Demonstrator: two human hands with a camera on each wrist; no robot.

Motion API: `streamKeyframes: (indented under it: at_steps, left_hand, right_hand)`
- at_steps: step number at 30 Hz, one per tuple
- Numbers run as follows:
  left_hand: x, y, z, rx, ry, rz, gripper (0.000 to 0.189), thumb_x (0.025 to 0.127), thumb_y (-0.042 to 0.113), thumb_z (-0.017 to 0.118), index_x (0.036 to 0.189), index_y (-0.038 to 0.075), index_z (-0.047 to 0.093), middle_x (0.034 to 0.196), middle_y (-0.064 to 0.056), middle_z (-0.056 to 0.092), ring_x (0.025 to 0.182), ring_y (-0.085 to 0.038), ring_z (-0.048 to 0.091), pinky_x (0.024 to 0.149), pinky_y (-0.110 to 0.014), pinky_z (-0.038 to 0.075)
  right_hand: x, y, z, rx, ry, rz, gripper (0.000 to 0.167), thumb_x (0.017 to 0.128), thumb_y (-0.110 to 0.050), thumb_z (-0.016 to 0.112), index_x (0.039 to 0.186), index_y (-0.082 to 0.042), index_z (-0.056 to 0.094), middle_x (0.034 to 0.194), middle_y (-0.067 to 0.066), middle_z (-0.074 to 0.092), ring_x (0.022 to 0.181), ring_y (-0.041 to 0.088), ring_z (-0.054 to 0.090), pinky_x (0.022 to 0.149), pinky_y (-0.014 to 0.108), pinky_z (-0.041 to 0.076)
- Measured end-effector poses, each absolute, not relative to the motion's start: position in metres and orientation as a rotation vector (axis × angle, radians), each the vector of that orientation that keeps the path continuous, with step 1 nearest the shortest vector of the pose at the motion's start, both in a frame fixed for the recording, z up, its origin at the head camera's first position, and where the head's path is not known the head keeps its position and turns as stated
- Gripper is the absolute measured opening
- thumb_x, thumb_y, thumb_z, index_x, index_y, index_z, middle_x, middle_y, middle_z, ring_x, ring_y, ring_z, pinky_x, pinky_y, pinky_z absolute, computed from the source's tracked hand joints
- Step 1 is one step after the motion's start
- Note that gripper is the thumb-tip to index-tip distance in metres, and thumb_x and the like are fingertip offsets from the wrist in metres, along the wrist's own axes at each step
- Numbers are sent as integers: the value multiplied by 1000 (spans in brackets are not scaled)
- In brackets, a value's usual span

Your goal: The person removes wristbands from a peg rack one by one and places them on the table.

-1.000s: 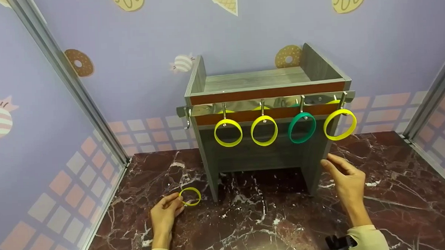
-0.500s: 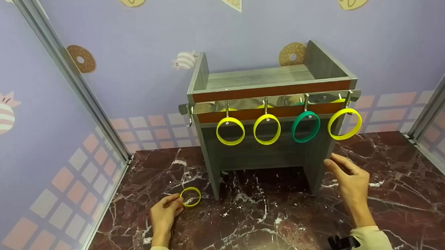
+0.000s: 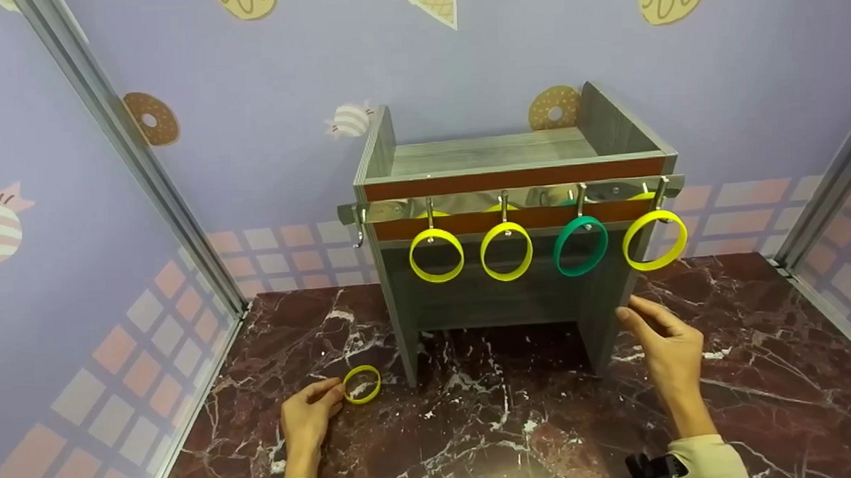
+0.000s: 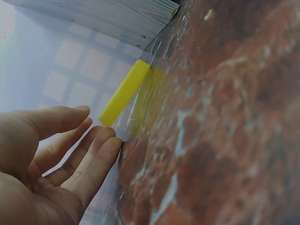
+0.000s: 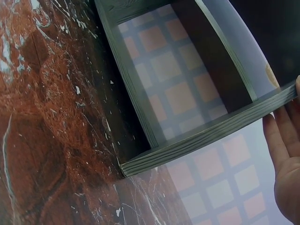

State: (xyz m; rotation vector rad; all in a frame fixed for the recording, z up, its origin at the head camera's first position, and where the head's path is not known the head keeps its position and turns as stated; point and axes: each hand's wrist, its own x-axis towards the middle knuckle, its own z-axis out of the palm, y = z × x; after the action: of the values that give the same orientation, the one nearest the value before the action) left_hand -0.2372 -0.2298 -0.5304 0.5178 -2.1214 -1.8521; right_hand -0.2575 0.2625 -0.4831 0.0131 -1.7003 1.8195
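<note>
In the head view, my left hand (image 3: 308, 413) holds a thin yellow ring (image 3: 362, 402) by its left edge, low over the marble table. The left wrist view shows the yellow ring (image 4: 124, 93) tilted, its near edge at my fingertips and its far edge close to the tabletop. My right hand (image 3: 674, 354) grips the front edge of the right side panel (image 3: 607, 317) of a grey wooden shelf, thumb on one side and fingers on the other. Three yellow rings (image 3: 413, 262) and one green ring (image 3: 558, 255) hang from hooks on the shelf's metal rail (image 3: 389, 210).
An unoccupied hook (image 3: 358, 231) sticks out at the rail's left end. The shelf (image 3: 493, 148) stands near the back wall (image 3: 288, 166), which carries printed sweets. A side wall with a metal post (image 3: 132, 157) rises on the left. Dark red marble (image 3: 475, 435) covers the table.
My left hand and the yellow ring have shifted slightly toward me, and the ring's tilt has changed. My right hand stays on the shelf panel. The head view swayed slightly.
</note>
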Motion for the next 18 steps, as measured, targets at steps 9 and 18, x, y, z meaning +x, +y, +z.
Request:
streamKeyframes:
  at_steps: [9,18]
  left_hand:
    - [-236,-231,-525,495,-2114,-1842,24,97,1,77,116,-14,75,101,-20,78,84,-20,78,73,-25,64]
    - [-230,-221,-504,379,-2094,-1853,26,97,5,78,118,-10,75,104,-18,78,82,-19,77,74,-29,65]
  right_hand:
    - [-257,264,-484,-18,-1736,1793,23,93,6,78,117,8,78,105,-1,80,87,11,76,75,17,60]
    - [-257,263,-483,-8,-1714,1821,23,94,7,78,116,9,78,100,2,81,87,12,76,75,18,60]
